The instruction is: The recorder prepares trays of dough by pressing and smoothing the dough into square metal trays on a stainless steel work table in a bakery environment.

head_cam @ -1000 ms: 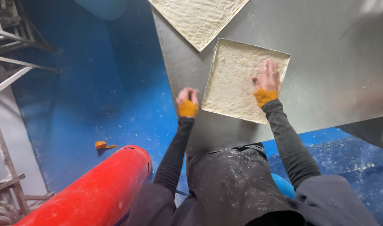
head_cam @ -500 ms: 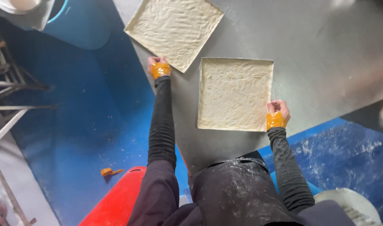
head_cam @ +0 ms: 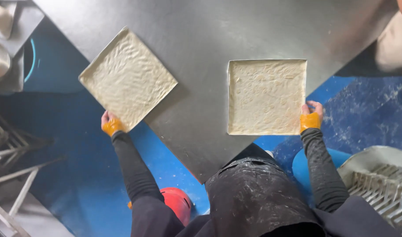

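Two dough trays (head_cam: 127, 78) on table (head_cam: 209, 30)

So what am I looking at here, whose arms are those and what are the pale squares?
The picture comes from a camera worn on a person's head, looking straight down, so the arms are the wearer's own. A grey metal table carries two square trays of flattened pale dough. The left hand grips the near corner of the turned left tray, which juts over the table's edge. The right hand holds the near right corner of the straight right tray. Both wrists wear orange bands. Below are a floury dark apron and a blue floor.
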